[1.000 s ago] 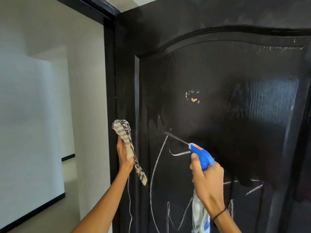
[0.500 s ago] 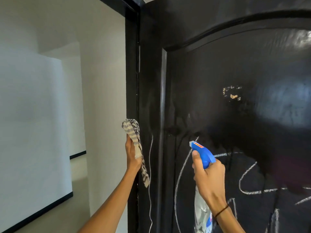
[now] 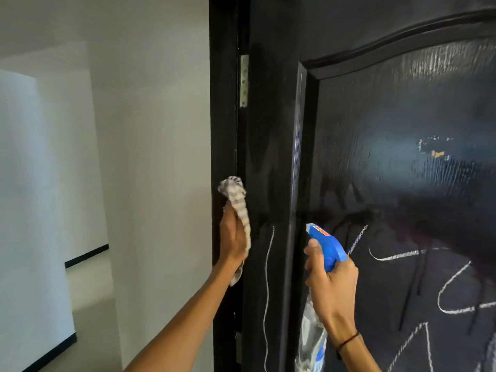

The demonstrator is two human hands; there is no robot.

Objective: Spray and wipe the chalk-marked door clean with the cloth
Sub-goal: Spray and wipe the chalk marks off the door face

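A glossy black panelled door [image 3: 375, 130] fills the right of the view. White chalk marks [image 3: 397, 257] cross its lower panel, with wet streaks running down above them. My right hand [image 3: 331, 288] grips a spray bottle [image 3: 326, 245] with a blue trigger head, its nozzle close to the panel's left edge. The clear bottle body hangs below my wrist. My left hand [image 3: 233, 237] holds a striped grey cloth [image 3: 237, 202] bunched up beside the door's hinge edge, and a chalk line runs down the stile just right of it.
The black door frame [image 3: 222, 130] stands left of the door, with a metal hinge [image 3: 243, 80] high up. A white wall [image 3: 150, 157] with a black skirting strip lies to the left.
The view has swung so the door sits further right. Both hands stay raised with the same holds. The spray jet seen a second ago is gone, and more chalk marks show at the right.
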